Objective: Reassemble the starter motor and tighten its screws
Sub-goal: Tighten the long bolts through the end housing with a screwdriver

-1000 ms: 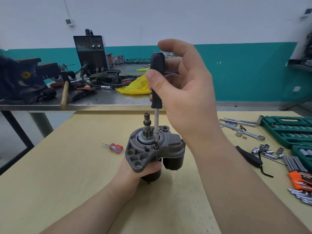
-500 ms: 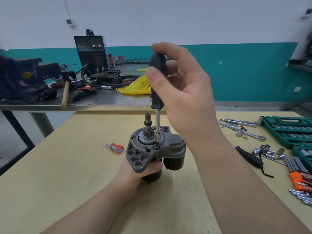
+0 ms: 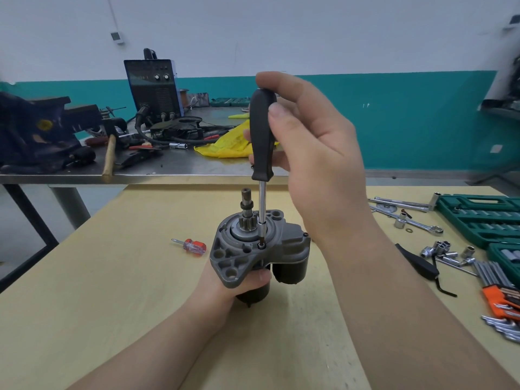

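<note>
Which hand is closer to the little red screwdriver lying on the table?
Left. The left hand grips the starter motor just right of the red screwdriver; the right hand is higher, farther right.

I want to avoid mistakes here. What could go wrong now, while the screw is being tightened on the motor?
1. The right hand holds the screwdriver only with fingertips, high on the handle; the tip may slip off the screw and damage its head.
2. The motor stands upright, steadied only by the left hand low on its body; downward pressure could tip it.
</note>
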